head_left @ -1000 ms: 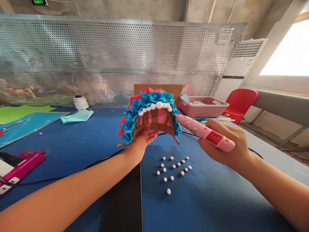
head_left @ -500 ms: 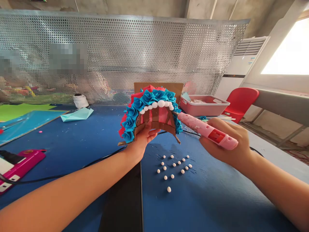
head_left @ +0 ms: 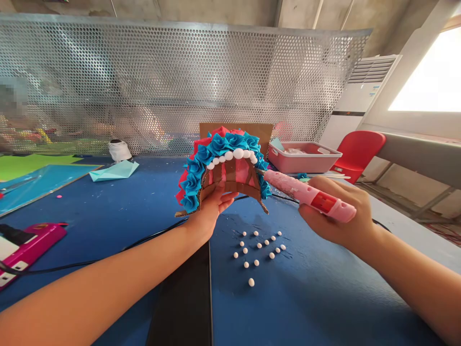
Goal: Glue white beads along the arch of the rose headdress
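My left hand (head_left: 212,205) grips the lower inside of an arched cardboard headdress (head_left: 230,188), holding it up off the table. Blue paper flowers (head_left: 195,166) line its front edge, with red ones (head_left: 200,144) behind. Along the top of the arch runs a row of white balls (head_left: 238,153). My right hand (head_left: 342,211) is wrapped round a pink glue gun (head_left: 298,190), whose tip meets the right inner edge of the arch, just below the last ball. Several small loose white balls (head_left: 256,263) lie on the table below.
The blue table (head_left: 324,298) carries a black strip (head_left: 183,298) and a magenta power strip (head_left: 43,240) with black cables. A pink basket (head_left: 304,161) stands at the back right, before a red chair (head_left: 360,151). Behind rises a perforated metal screen (head_left: 216,72). Light-blue folded paper (head_left: 114,171) lies left.
The glue gun's tip has shifted slightly down along the arch's right edge. The headdress and both hands stay nearly in place.
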The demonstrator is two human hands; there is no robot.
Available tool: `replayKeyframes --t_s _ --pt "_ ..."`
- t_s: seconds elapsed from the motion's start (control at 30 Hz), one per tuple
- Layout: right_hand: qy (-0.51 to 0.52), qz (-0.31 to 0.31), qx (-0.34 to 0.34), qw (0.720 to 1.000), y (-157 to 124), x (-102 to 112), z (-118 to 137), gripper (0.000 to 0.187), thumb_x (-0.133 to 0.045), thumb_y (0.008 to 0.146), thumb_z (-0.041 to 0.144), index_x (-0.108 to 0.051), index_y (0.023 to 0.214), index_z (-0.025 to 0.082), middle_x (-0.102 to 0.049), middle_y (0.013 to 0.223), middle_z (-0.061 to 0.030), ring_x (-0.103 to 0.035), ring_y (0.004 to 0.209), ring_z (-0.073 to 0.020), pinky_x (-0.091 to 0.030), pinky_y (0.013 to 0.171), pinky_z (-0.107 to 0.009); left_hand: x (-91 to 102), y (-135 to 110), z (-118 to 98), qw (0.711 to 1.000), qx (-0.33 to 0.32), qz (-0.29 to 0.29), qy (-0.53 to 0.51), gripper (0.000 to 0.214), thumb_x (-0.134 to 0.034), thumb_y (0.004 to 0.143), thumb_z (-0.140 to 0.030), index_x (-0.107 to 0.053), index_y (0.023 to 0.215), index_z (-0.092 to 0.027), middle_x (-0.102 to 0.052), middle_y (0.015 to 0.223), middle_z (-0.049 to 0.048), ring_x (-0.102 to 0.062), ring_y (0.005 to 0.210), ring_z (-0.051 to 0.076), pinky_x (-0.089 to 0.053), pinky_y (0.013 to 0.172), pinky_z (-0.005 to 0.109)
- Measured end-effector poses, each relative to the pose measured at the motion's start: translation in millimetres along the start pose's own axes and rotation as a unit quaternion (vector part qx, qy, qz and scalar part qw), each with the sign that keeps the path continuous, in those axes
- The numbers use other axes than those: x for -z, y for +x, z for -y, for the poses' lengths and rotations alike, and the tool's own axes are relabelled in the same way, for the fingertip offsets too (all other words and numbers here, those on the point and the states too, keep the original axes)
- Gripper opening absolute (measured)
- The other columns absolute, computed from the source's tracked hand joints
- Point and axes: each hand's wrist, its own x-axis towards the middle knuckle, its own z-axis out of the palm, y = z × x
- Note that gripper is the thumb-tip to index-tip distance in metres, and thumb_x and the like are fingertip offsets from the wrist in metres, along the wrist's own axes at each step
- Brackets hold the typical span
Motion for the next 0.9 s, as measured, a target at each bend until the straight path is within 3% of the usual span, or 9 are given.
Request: replayKeyframes --t_s 0.17,0.6,0.9 --pt "0.001 0.001 0.006 1.000 0.2 -2.0 -1.3 0.008 -0.049 0.075 0.018 -0.048 0.081 0.022 -0.054 0.062 0.0031 -0.044 0.048 -0.0085 -0.037 0.045 -0.019 0.4 1.1 0.5 1.000 0.002 -0.002 0.001 0.017 -0.071 0.071 -0.032 -0.068 0.086 -0.023 -0.071 0.106 0.0028 -0.071 0.079 0.019 -0.049 0.089 0.039" --pt "-0.015 0.003 0.006 1.000 1.3 0.2 -0.2 0.010 -0.048 0.075 0.021 -0.040 0.070 0.023 -0.042 0.053 0.0056 -0.036 0.043 -0.0091 -0.033 0.041 -0.019 -1.6 0.1 -2.4 1.000 0.008 0.001 0.003 0.022 -0.069 0.074 -0.033 -0.067 0.095 -0.025 -0.072 0.105 0.0032 -0.070 0.082 0.019 -0.049 0.089 0.038" --pt "-0.018 0.021 0.002 1.000 -1.1 0.3 -2.8 0.013 -0.047 0.075 0.022 -0.038 0.065 0.023 -0.040 0.051 0.0058 -0.033 0.042 -0.0087 -0.031 0.039 -0.019 -5.3 -1.5 -5.2 0.999 0.013 -0.030 -0.015 0.029 -0.070 0.074 -0.029 -0.065 0.103 -0.026 -0.072 0.102 0.0025 -0.071 0.076 0.019 -0.050 0.088 0.039"
